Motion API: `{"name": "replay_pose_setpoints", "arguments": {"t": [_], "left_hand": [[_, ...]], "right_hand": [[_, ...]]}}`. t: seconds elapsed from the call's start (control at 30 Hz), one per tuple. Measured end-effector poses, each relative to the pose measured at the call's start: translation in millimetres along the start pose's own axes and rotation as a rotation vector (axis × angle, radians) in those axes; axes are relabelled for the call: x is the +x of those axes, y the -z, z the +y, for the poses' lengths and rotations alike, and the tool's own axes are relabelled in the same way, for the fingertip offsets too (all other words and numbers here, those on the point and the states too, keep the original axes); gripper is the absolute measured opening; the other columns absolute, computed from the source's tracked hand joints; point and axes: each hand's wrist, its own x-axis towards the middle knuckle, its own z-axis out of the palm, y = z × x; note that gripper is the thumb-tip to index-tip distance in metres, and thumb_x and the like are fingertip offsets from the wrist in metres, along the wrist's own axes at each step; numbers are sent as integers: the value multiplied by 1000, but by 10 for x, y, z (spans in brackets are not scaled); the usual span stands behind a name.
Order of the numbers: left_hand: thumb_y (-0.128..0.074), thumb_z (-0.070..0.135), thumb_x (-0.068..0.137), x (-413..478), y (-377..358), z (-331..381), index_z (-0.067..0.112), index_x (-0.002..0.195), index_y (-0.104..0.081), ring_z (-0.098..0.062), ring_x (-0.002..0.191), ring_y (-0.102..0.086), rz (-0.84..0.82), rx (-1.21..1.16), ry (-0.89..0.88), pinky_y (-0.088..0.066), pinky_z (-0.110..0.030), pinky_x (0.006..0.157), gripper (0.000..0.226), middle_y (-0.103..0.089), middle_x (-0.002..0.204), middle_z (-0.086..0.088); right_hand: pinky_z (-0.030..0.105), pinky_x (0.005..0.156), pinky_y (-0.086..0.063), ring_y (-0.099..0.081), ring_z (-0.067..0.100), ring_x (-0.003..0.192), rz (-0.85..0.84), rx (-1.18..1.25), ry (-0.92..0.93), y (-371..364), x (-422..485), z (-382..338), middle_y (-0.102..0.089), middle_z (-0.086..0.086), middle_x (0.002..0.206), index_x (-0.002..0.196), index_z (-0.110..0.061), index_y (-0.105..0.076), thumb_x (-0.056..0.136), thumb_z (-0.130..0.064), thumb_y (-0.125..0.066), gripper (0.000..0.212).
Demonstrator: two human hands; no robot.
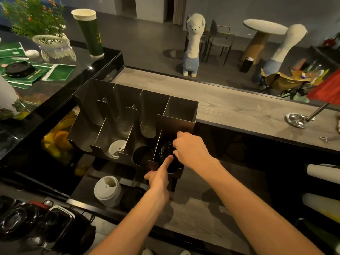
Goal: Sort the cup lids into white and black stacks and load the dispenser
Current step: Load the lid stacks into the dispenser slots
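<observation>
Likely black lids: light, slippery; grip rims.
Right hand: curled round them.
Left hand: straight index presses them.

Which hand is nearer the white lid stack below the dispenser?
Left. The left hand is just up and right of the white lid stack; the right hand is farther right, gripping the black lids in the dispenser.

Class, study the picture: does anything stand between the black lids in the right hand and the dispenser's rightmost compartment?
Nothing visible does. The right hand holds the black lids between the walls of the rightmost compartment of the dispenser. The left hand touches the stack with its index finger at the open front and does not block the way in.
</observation>
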Motion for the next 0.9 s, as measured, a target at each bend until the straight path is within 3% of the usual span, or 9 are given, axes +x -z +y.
{"name": "replay_pose_setpoints", "arguments": {"t": [0.17,0.37,0.6,0.63,0.73,0.8,0.9], "left_hand": [[-88,44,75,-30,-15,-32,11,156,-14,-36,137,-47,14,-8,-45,-39,-46,115,114,-50,145,-20],[-87,54,71,-106,-5,-1,8,155,-23,-36,131,-52,32,51,-53,-42,-49,114,115,-54,138,-18],[-86,80,14,-150,168,-58,18,149,-41,-26,121,-56,-27,26,-140,-40,-51,115,155,-55,138,-7],[-88,79,21,-164,205,-52,18,148,-42,-25,119,-58,-26,13,-169,-42,-48,113,148,-57,136,-7],[-87,56,69,-167,341,-59,16,141,-47,-23,116,-63,11,-22,-213,-52,-40,103,91,-63,129,-9],[-83,46,79,-157,452,-74,17,130,-52,-20,108,-67,30,-38,-220,-57,-36,92,66,-67,119,-6],[-82,43,83,-117,646,-109,18,114,-57,-17,100,-73,59,-27,-235,-60,-35,85,47,-71,110,-6]], "right_hand": [[33,90,-55,-57,18,116,5,134,-8,-156,-106,25,-56,3,130,132,-17,-61,101,-28,-58,33],[33,87,-56,-61,17,107,34,233,-44,-133,-132,100,-61,2,119,125,-18,-67,99,-33,-60,31],[23,87,-48,-55,10,116,174,343,4,-254,-268,148,-59,-4,127,128,-21,-66,101,-34,-56,32],[21,83,-47,-55,9,113,204,341,15,-276,-263,149,-61,-5,123,124,-22,-68,101,-34,-56,29],[17,74,-40,-55,7,100,295,363,48,-324,-243,122,-64,-6,109,111,-22,-73,99,-32,-57,22],[18,71,-40,-56,7,95,336,417,76,-336,-233,65,-65,-7,102,104,-21,-74,98,-30,-59,19],[18,68,-44,-57,8,90,349,526,159,-356,-254,-97,-66,-6,96,100,-20,-74,97,-30,-61,16]]}}
